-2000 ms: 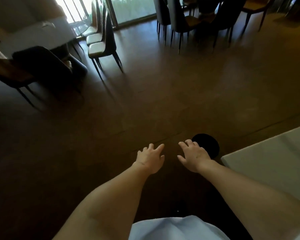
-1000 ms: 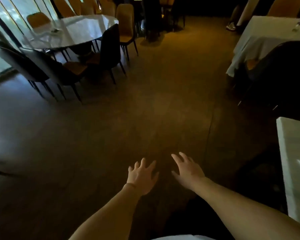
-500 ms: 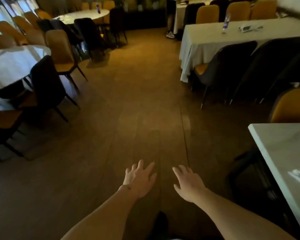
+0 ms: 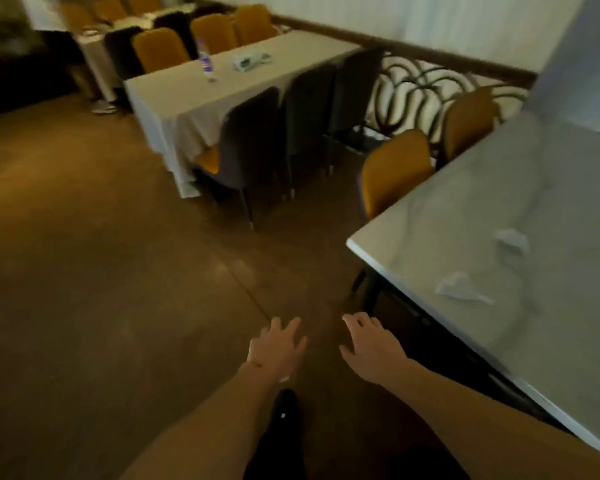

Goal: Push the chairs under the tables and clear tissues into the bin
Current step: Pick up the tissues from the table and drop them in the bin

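A pale marble table [image 4: 471, 216] fills the right side. Two crumpled white tissues lie on it: one nearer me [image 4: 459, 287], one farther right [image 4: 511, 239]. Two orange chairs [image 4: 394, 173] [image 4: 470, 121] stand along its far side, close to the edge. My left hand [image 4: 278, 344] and my right hand [image 4: 371, 344] hover over the brown floor, fingers spread, holding nothing. The right hand is left of the table's near corner. No bin is in view.
A long table with a white cloth [image 4: 201, 109] stands ahead, with a bottle [image 4: 205, 64] and a tissue pack [image 4: 250, 60] on it. Dark chairs [image 4: 253, 147] line its near side, orange chairs its far side. A person's shoes [image 4: 103, 106] show at the back. Open floor lies left.
The view has swung to the right across the room, from the round tables by the windows to the marble table with tissues. Both hands stay open in front of me.
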